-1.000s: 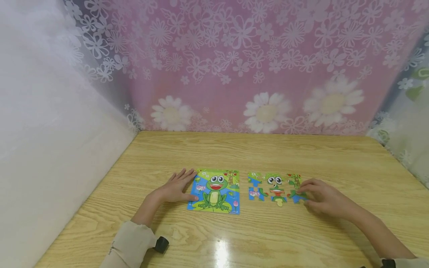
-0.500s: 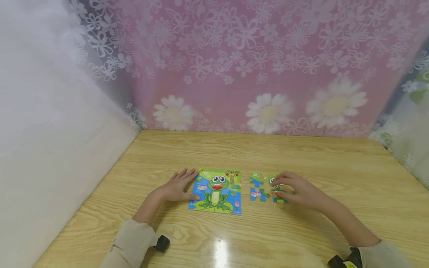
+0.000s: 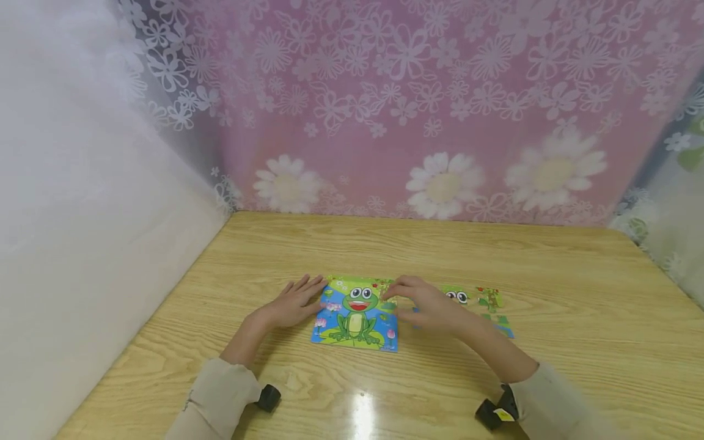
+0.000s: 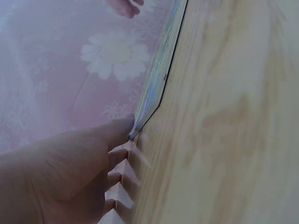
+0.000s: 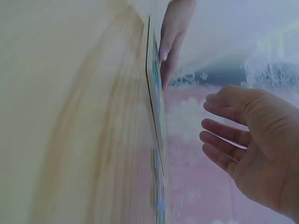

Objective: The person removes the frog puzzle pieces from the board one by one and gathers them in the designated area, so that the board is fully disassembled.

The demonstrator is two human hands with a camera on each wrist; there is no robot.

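A square frog picture puzzle board (image 3: 354,324) lies flat on the table. My left hand (image 3: 291,304) rests at its left edge with the fingers spread; in the left wrist view the thumb (image 4: 122,128) touches the board's corner. My right hand (image 3: 434,305) hovers over the board's right edge, fingers slightly bent. In the right wrist view nothing lies between those fingers, and they are apart from the board (image 5: 154,88). Loose jigsaw pieces lie to the right: one with frog eyes (image 3: 456,297), one with a tree (image 3: 491,299), and a blue-green one (image 3: 503,325). The right hand hides others.
The wood-grain table (image 3: 330,244) reaches back to a pink flowered curtain (image 3: 352,122). A white sheet (image 3: 110,183) hangs along the left side. Black wrist devices (image 3: 268,398) sit at both sleeves.
My right hand has moved left from the far jigsaw pieces, across the row, to the board's right edge. My left thumb has shifted off the board's lower left, where a pink flower now shows.
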